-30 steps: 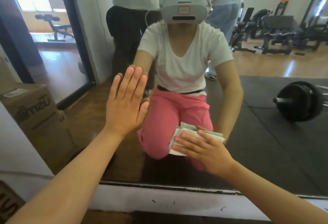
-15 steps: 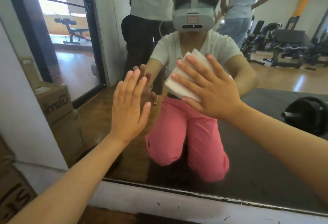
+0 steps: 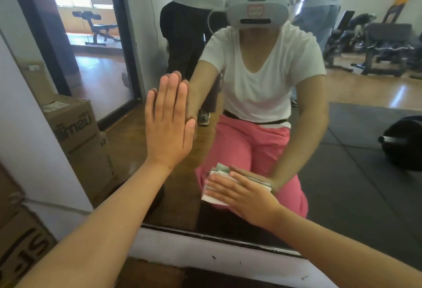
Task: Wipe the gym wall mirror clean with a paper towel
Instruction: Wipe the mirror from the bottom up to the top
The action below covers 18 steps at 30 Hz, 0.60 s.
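Cardboard boxes sit low beside the white wall

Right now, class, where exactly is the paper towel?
In the head view, the paper towel is pressed against the mirror under the right hand, low and right of centre.

Head view, close, facing mirror

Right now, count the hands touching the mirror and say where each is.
2. The left hand lies flat on the mirror, fingers straight up, left of centre. The right hand presses the paper towel against the glass lower down, near the bottom edge.
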Tool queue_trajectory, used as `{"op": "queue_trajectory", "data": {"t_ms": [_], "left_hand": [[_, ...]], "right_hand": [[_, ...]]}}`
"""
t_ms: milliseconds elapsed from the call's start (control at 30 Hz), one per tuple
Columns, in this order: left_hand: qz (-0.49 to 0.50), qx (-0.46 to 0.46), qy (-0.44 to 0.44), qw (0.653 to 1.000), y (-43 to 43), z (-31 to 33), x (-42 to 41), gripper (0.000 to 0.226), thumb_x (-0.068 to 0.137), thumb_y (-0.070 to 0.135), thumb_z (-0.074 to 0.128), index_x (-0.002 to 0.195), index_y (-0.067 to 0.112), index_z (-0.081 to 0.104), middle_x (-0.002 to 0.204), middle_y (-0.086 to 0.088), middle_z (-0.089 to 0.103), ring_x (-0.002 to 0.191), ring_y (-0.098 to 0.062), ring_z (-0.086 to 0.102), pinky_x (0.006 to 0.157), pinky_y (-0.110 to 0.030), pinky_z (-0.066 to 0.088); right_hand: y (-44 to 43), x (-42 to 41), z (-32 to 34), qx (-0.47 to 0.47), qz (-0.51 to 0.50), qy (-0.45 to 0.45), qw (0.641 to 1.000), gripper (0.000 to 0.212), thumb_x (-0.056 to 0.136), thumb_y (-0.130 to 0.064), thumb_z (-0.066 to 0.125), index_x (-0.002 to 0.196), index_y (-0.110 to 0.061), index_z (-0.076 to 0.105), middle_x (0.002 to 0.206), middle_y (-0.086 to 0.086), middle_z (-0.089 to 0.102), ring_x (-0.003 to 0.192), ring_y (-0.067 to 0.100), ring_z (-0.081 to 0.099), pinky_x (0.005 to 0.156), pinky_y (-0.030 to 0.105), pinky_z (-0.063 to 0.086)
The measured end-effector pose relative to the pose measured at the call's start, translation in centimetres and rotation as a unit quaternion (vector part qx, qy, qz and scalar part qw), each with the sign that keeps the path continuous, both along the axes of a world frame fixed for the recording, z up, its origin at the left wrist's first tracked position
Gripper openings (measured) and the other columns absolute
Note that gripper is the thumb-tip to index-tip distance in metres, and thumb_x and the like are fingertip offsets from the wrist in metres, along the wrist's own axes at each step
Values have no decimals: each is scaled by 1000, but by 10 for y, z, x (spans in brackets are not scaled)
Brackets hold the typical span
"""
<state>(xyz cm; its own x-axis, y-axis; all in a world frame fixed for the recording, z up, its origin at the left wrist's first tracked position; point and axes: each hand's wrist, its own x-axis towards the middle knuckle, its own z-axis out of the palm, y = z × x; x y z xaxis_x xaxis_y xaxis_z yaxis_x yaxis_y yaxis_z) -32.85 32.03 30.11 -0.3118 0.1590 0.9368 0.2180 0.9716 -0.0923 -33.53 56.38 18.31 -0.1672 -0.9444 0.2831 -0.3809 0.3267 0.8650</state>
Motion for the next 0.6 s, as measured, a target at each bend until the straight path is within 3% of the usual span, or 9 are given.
{"op": "queue_trajectory", "data": {"t_ms": [167,267,367,433,533,600], "left_hand": [[12,19,-4,1000,1,4,3,61,103,31,22,155,5,5,160,-14,4,150,-13,-18,124,-43,1],[8,6,-9,1000,1,5,8,63,103,29,25,155,6,-2,160,-15,4,150,-15,-17,124,-44,0],[12,-9,-23,1000,1,6,11,64,104,30,25,154,11,-10,161,-14,1,151,-17,-16,124,-43,-2],[27,-21,-33,999,1,7,13,65,105,32,23,155,11,-13,163,-13,-4,152,-21,-14,125,-45,-2],[37,-34,-49,998,-2,7,16,64,106,34,23,155,8,-9,166,-10,-9,152,-26,-8,125,-46,2],[33,-41,-61,997,-5,10,20,66,105,34,28,156,7,-4,165,-13,-3,153,-26,-3,125,-46,3]], "right_hand": [[-3,-2,7,-20,46,-35,998,70,97,-29,23,158,-7,-5,163,-1,-6,152,29,-16,123,44,-13],[-5,1,18,-55,65,-43,995,67,94,-28,27,156,-12,8,162,-3,8,152,23,-17,124,40,-12],[-1,-1,51,-71,76,-35,994,66,102,-29,22,158,-10,-6,167,3,-11,153,19,-16,124,40,-11],[-4,-2,84,-72,71,-15,995,61,106,-29,19,158,-10,-5,167,6,-12,153,21,-14,124,40,-9],[-15,2,122,-62,55,12,996,58,100,-21,30,155,-9,19,164,5,18,153,25,9,125,43,-6],[-22,-2,154,-100,61,32,993,49,105,-15,28,153,-9,33,160,6,29,148,23,25,125,43,5]]}}
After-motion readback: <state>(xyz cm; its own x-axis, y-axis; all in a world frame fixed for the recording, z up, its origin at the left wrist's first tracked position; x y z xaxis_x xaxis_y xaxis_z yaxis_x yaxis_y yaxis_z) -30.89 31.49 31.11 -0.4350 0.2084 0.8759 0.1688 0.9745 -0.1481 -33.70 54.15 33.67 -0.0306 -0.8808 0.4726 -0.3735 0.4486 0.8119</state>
